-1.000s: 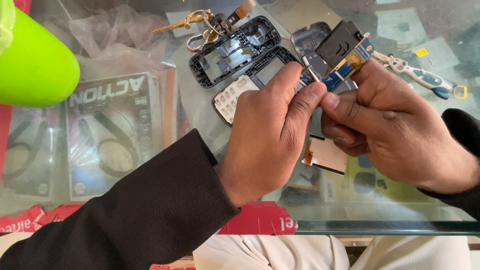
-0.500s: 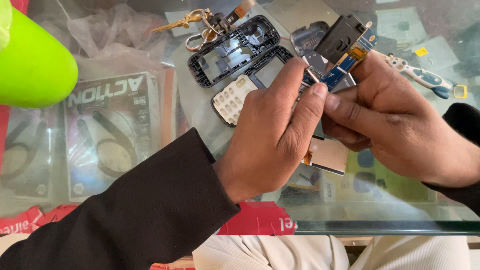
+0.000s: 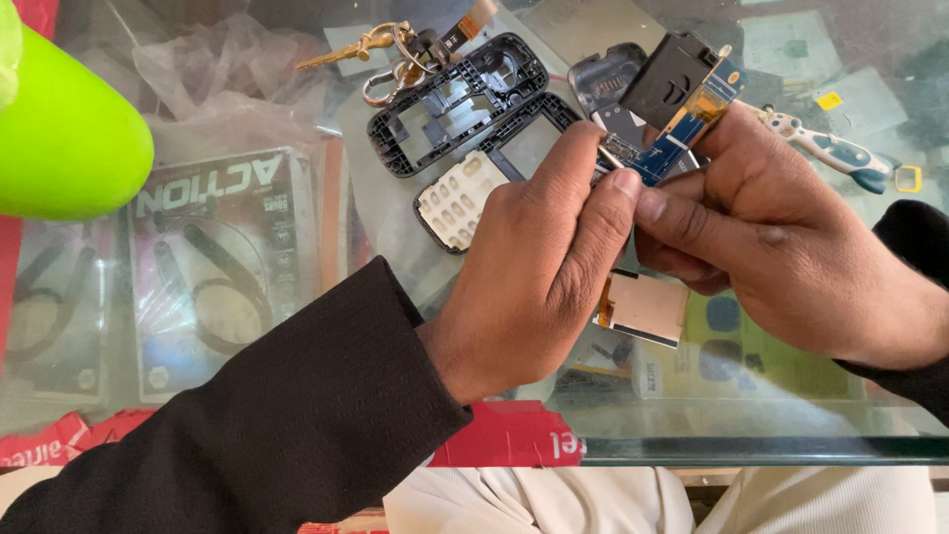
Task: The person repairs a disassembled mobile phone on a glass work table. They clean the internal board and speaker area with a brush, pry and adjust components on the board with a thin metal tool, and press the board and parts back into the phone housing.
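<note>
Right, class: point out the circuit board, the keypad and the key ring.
circuit board (image 3: 660, 158), head view, on its blue strip beside the fingertips.
keypad (image 3: 455, 201), head view, middle of the white keys.
key ring (image 3: 379, 89), head view, on the metal ring.

keys (image 3: 381, 44) | white keypad (image 3: 453, 201) | green dome (image 3: 64, 138) | glass counter (image 3: 751, 435)

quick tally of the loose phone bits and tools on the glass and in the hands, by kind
Black phone frames on the glass: 2
White keypad: 1
Dark back cover: 1
Blue circuit board with black module, held by the left hand and right hand: 1
Screen panel hanging below the hands: 1
Bunch of keys: 1
Blue and white tool: 1
Total: 8
</note>
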`<state>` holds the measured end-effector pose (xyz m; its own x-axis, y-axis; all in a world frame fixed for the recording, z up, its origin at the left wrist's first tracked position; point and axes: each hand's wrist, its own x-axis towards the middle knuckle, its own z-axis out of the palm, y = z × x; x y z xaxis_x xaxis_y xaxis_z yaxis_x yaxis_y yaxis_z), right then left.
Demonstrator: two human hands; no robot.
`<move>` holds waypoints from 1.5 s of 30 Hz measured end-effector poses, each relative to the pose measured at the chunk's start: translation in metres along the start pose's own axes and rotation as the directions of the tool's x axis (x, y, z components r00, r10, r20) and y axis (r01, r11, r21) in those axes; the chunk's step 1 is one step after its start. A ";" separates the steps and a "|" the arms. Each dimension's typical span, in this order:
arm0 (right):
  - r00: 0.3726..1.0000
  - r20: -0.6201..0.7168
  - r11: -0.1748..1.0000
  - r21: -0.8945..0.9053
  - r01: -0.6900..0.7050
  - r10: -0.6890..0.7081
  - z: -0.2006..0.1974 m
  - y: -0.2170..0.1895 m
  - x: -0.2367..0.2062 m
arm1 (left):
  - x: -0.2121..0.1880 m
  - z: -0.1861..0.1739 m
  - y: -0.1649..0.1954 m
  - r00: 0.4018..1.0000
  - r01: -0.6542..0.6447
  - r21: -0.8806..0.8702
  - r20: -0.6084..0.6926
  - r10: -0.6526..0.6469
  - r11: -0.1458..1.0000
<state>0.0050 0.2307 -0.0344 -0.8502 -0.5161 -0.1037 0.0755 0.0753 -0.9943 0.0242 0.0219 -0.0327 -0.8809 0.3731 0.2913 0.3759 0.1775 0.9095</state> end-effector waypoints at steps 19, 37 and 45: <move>0.999 -0.017 0.997 0.064 -0.032 0.034 0.001 0.002 -0.002 | 0.000 -0.003 0.009 0.998 0.026 0.006 -0.054 -0.025 1.000; 0.999 0.022 1.000 0.005 0.027 -0.027 -0.002 0.000 -0.002 | 0.001 0.002 -0.002 1.000 0.006 -0.012 0.007 -0.006 1.000; 0.999 -0.033 0.998 -0.069 0.000 -0.002 -0.008 0.004 -0.002 | 0.003 0.004 -0.003 0.999 0.044 -0.043 0.008 -0.044 0.998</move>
<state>0.0027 0.2383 -0.0378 -0.8669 -0.4882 -0.1003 0.0394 0.1335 -0.9903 0.0211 0.0262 -0.0359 -0.8939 0.3727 0.2489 0.3243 0.1545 0.9333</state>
